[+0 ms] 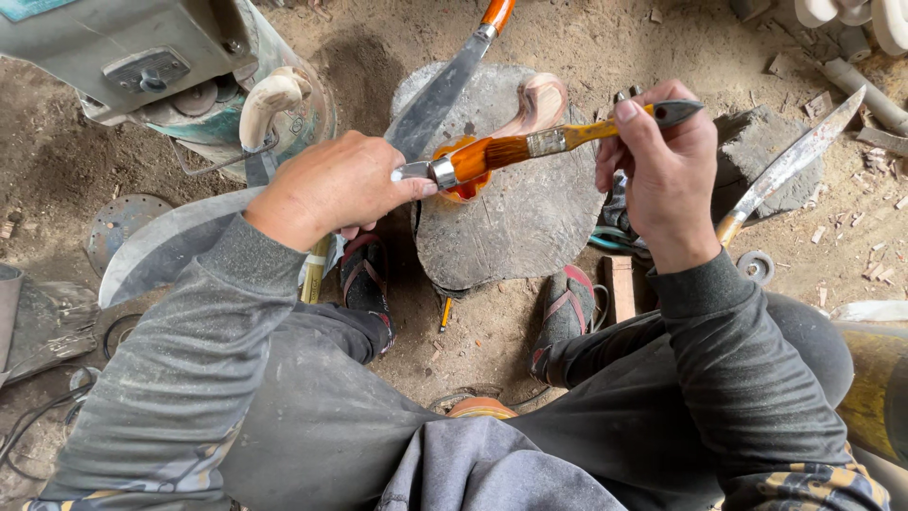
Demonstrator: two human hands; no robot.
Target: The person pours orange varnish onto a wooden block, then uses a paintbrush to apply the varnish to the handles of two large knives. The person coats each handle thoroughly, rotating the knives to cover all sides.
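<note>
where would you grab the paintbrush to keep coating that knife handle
Grip the paintbrush on its bare yellow handle behind the metal ferrule, coming from the right, as the right hand does. The bristles point left and are wet with orange finish over the knife handle, which the left hand steadies.

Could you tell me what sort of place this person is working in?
Probably an informal outdoor knife-making workshop. The ground is bare dirt strewn with wood chips, finished blades lie about a stump block, and the right hand brushes orange coating with a paintbrush onto a handle that the left hand holds.
</note>
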